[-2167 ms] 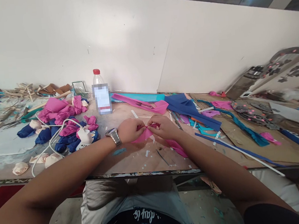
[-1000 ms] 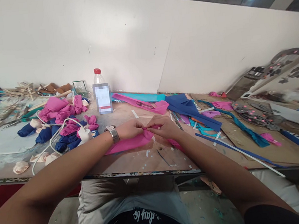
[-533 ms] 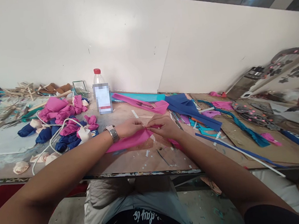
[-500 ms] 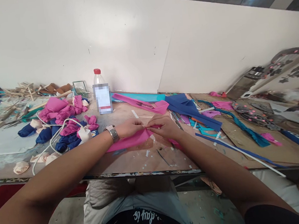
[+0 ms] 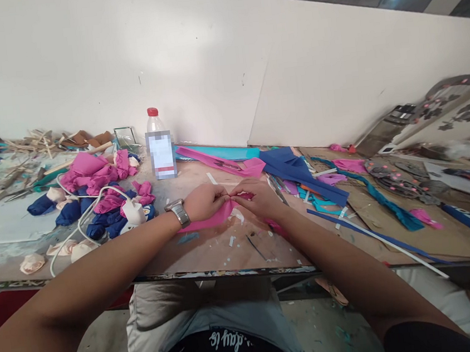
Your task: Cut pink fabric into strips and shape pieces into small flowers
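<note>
A strip of bright pink crepe paper or thin fabric (image 5: 212, 221) is pinched between my two hands just above the tabletop. My left hand (image 5: 207, 200), with a metal watch at the wrist, closes its thumb and fingers on the strip. Right beside it, my right hand (image 5: 258, 197) pinches the same strip, and the fingertips of both hands nearly meet. Part of the strip passes behind my right wrist. White paper scraps (image 5: 232, 241) lie on the table below my hands.
Left of my hands lie bunched pink and blue rosettes (image 5: 92, 171) and a white charger (image 5: 133, 212) with its cable. Behind stands a red-capped bottle (image 5: 154, 123). Blue strips (image 5: 289, 170), a white stick (image 5: 393, 246) and grey decorated pieces (image 5: 397, 181) lie to the right.
My left hand has turned slightly, showing more of the watch face. The pink strip has shifted a little under it. At the far right, the other person's hand has moved out of view.
</note>
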The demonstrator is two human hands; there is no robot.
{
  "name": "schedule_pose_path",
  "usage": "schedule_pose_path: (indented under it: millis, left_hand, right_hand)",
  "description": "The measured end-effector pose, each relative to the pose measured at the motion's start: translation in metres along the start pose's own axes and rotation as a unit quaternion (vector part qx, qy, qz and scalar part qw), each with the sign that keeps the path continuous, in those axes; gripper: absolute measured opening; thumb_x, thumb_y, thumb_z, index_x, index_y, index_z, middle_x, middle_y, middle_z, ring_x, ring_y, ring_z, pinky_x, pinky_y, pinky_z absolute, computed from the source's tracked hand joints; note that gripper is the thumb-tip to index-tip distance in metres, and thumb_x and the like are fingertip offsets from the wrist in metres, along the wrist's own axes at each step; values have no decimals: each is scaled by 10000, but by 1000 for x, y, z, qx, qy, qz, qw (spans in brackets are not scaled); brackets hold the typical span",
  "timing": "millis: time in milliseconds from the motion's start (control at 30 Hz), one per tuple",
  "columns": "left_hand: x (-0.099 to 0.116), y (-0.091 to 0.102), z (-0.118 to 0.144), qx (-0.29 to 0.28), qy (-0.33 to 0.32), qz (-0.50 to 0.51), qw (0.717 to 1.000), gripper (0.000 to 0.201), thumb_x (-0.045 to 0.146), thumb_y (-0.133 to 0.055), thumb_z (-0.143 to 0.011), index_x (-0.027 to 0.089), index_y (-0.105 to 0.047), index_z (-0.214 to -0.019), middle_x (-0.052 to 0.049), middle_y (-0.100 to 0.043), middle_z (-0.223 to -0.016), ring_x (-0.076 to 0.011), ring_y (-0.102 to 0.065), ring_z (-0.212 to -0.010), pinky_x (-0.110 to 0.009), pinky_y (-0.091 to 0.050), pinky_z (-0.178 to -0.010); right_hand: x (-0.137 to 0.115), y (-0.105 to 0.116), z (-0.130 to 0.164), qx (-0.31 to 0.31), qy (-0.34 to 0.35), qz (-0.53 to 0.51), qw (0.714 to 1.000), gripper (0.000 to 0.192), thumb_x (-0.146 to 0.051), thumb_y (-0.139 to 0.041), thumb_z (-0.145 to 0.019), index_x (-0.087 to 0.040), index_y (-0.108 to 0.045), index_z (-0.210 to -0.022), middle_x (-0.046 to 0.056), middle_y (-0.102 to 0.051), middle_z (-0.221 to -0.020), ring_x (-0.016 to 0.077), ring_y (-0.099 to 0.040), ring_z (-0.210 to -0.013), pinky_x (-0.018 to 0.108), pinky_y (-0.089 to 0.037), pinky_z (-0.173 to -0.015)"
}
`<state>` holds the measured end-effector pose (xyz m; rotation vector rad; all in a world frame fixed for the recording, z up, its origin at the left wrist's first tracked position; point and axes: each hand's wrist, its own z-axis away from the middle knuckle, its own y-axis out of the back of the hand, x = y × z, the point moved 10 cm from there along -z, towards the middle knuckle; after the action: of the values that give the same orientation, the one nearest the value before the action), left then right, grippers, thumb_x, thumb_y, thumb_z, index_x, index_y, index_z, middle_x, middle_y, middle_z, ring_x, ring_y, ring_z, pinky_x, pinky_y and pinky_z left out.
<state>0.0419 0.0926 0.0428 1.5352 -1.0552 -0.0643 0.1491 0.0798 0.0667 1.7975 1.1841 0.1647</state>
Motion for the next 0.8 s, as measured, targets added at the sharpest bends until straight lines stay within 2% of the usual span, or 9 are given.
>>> schedule_pose_path:
  millis: [233,333,500,800]
  left_hand:
    - [2,4,0,18,0,-31,999,322,352,-470,-966,185,-711,-833,-37,-706,-744,-165,-581,-664,-285,-343,-620]
    - [5,5,1,26,4,-76,997,316,340,-462,-978,197,-728,-883,-52,-736,-811,-189,-632,-727,-291,-367,-647]
    - [9,1,2,7,-1,-161,987,358,383,-410,-1016,219,-723,-962,-66,-753,-908,-222,-675,-818,-299,-386,-661]
    - [11,-2,3,8,-32,-200,979,379,464,-388,-1025,242,-695,-1014,-51,-741,-888,-209,-674,-771,-288,-367,-615]
  right_hand:
    - [-4,0,-1,-2,11,18,1000,120,-312,-660,-929,-216,-718,-884,56,-740,-860,224,-662,-845,365,-473,-802]
    - [-4,-3,-1,-11,12,18,1000,117,-302,-652,-931,-207,-702,-883,59,-726,-862,226,-646,-853,368,-466,-814]
    - [0,-6,-1,-24,-9,18,999,106,-300,-661,-921,-207,-706,-900,61,-726,-878,226,-642,-865,363,-462,-814]
    - [3,-8,0,-28,-24,5,999,66,-248,-640,-918,-203,-682,-895,61,-715,-893,228,-626,-874,363,-458,-816]
